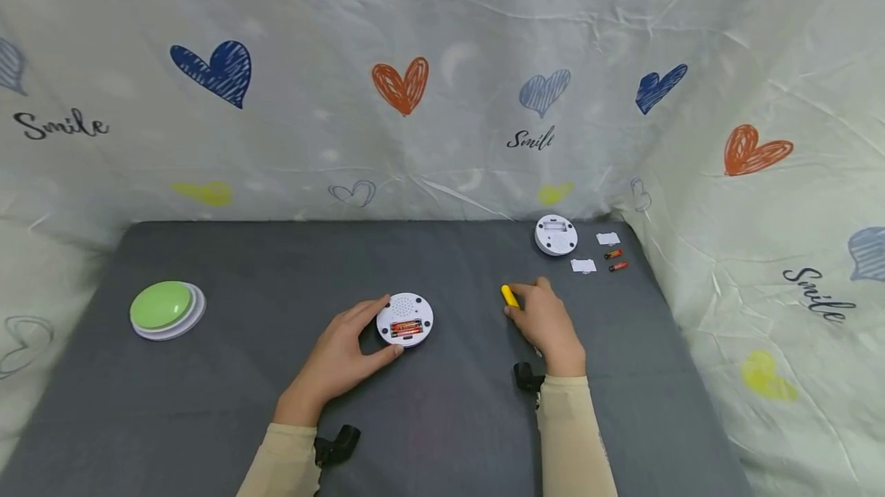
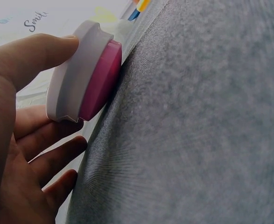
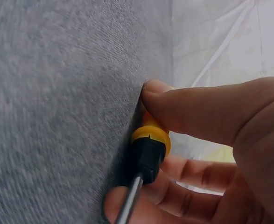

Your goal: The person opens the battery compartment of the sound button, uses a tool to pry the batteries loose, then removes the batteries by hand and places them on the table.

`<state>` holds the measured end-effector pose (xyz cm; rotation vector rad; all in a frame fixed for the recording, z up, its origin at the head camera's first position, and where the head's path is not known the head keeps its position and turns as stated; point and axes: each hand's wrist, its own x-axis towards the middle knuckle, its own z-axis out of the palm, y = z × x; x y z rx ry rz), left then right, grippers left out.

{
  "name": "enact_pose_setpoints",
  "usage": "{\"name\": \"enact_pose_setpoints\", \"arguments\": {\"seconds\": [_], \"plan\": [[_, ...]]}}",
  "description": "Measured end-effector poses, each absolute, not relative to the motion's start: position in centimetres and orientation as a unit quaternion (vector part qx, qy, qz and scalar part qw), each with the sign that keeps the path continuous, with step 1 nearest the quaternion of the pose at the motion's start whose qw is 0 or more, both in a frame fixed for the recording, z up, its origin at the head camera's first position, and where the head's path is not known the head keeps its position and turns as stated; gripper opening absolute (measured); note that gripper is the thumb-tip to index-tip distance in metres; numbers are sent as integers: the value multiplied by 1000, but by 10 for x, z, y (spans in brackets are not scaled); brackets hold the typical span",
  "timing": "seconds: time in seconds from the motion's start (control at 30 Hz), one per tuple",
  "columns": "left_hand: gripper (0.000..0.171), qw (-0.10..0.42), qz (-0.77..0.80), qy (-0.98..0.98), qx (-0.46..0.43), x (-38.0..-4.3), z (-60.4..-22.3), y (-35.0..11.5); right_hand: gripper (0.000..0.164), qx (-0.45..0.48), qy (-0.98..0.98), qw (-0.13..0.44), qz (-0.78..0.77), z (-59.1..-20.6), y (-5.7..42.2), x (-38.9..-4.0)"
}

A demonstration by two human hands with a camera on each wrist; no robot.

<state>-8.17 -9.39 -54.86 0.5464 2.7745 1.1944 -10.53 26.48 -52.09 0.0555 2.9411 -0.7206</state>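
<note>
A round white push button [image 1: 408, 305] lies upside down in the middle of the table, its underside up with two batteries [image 1: 406, 328] in the uncovered compartment. My left hand [image 1: 339, 355] holds it by the rim between thumb and fingers; in the left wrist view its pink dome [image 2: 101, 84] faces the cloth. Farther right, my right hand [image 1: 551, 324] pinches a screwdriver [image 1: 509, 296] by its yellow and black handle, low over the table. The right wrist view shows the metal shaft [image 3: 129, 200] pointing back toward the wrist; its tip is out of frame.
A green-domed push button [image 1: 162, 305] stands at the left. At the back right lies another upturned white button [image 1: 555, 234] with an open compartment, beside two white covers [image 1: 584, 266] and two loose batteries [image 1: 618, 266]. A heart-printed cloth [image 1: 442, 136] hangs behind the grey table [image 1: 276, 251].
</note>
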Motion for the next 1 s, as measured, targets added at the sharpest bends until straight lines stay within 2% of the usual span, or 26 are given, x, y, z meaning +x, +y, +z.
{"name": "enact_pose_setpoints", "arguments": {"seconds": [0.23, 0.53, 0.87, 1.0], "plan": [[87, 37, 387, 904, 176, -82, -550, -94, 45, -1, 968, 31, -249, -519, 274, -106], [87, 36, 386, 904, 180, -82, -552, -96, 41, 34, 937, -28, -347, -512, 282, -106], [86, 37, 389, 903, 180, -83, -552, -95, 50, 50, 877, -69, -472, -502, 283, -106], [86, 37, 387, 904, 179, -83, -552, -94, 46, 43, 868, -99, -485, -498, 282, -106]]}}
